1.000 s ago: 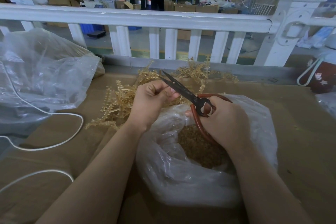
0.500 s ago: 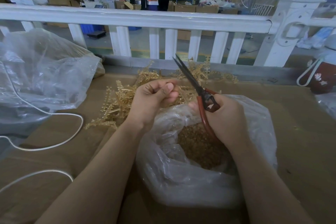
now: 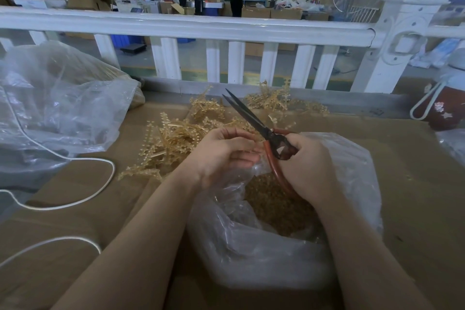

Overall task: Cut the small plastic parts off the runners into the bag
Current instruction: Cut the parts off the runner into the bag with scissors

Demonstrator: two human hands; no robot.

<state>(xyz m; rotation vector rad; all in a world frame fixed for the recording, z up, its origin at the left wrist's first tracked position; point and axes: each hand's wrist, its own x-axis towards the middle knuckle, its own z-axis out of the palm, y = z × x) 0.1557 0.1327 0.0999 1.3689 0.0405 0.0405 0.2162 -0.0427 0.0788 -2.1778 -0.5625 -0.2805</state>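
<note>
A: From the head view, what is your right hand (image 3: 310,158) doing?

B: You are gripping the scissors (image 3: 261,129) by their red handles, fingers curled round them. The dark blades are pointing up and away to the left, almost together, with only a thin gap showing at the tips.

A: And your left hand (image 3: 224,150)?

B: You are holding it just beside the scissors' pivot, fingers curled in. They seem to be pinching something small and pale, but I cannot tell what it is.

A: Where is the bag (image 3: 276,246) lying?

B: Right under both your hands, mouth open, with brown cut parts (image 3: 279,205) piling inside. Your right wrist is resting over it.

A: And the runners (image 3: 173,138)?

B: They are lying in a tangled heap beyond your left hand, spreading toward the white fence (image 3: 201,27). A white cord (image 3: 75,199) is looping left of your left arm, below a larger clear sack (image 3: 57,103).
</note>
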